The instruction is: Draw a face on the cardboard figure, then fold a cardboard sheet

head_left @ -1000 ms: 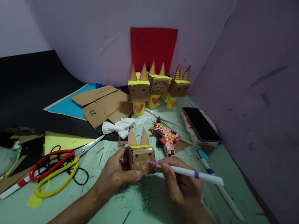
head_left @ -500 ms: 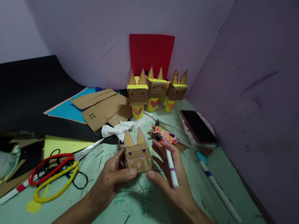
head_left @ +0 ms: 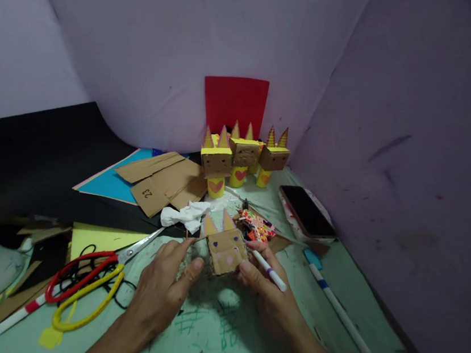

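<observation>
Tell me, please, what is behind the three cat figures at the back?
Behind the cat figures a red sheet leans on the lilac backdrop. Its upper part shows; its lower edge is hidden by the figures, so where it rests cannot be seen.

Three finished cardboard box-headed figures (head_left: pixel 239 159) with pointed ears stand on yellow cups before a red paper sheet (head_left: pixel 235 103). Flat brown cardboard pieces (head_left: pixel 162 177) lie over a blue sheet (head_left: pixel 109 177). Red- and yellow-handled scissors (head_left: pixel 87 278) rest beside crumpled white tissue (head_left: pixel 184 214). A dark phone (head_left: pixel 306 211) lies near a blue-banded white marker (head_left: pixel 335 307).
</observation>
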The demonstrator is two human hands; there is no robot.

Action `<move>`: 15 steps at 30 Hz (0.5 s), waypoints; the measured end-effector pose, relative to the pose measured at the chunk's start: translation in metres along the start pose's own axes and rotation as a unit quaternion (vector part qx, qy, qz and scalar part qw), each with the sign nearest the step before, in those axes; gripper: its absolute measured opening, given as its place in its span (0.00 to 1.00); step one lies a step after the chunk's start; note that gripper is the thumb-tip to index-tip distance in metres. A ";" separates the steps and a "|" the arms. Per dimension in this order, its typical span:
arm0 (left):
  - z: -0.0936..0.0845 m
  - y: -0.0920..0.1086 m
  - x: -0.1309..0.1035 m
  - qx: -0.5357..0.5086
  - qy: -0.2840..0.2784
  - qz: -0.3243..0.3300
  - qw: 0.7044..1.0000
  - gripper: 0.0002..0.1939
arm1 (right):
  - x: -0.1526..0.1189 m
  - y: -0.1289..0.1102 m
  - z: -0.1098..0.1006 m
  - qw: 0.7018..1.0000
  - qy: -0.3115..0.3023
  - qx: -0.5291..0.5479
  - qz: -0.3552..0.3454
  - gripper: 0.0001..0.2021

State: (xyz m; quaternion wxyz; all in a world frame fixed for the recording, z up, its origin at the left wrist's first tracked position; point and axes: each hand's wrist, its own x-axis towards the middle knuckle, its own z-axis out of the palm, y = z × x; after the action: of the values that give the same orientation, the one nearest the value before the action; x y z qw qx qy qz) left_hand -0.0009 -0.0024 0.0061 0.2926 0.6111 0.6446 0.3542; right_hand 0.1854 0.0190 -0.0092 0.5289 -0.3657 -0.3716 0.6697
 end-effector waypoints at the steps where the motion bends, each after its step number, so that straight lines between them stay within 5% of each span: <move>1: 0.000 -0.001 0.000 0.043 0.000 0.016 0.999 0.26 | 0.000 0.001 0.000 1.000 0.003 0.002 -0.001 0.23; 5: 0.005 -0.001 0.004 0.043 -0.033 0.031 0.998 0.27 | 0.001 0.003 -0.002 1.000 0.001 0.009 -0.007 0.22; 8: -0.003 -0.002 0.007 0.051 0.018 0.020 0.998 0.27 | 0.001 0.003 -0.003 1.000 -0.004 0.009 -0.011 0.21; 12: -0.041 -0.008 0.007 0.124 0.115 0.014 0.986 0.24 | 0.001 0.003 -0.003 1.000 -0.001 0.012 -0.013 0.22; 15: -0.072 -0.017 0.002 0.127 0.102 -0.059 0.985 0.21 | 0.001 0.003 -0.003 1.000 -0.004 0.012 -0.017 0.22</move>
State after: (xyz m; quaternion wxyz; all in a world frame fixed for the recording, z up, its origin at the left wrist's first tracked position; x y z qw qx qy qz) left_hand -0.0693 -0.0081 0.0339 0.1657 0.5646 0.7459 0.3123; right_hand 0.1862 0.0194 -0.0134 0.5432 -0.3505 -0.3719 0.6662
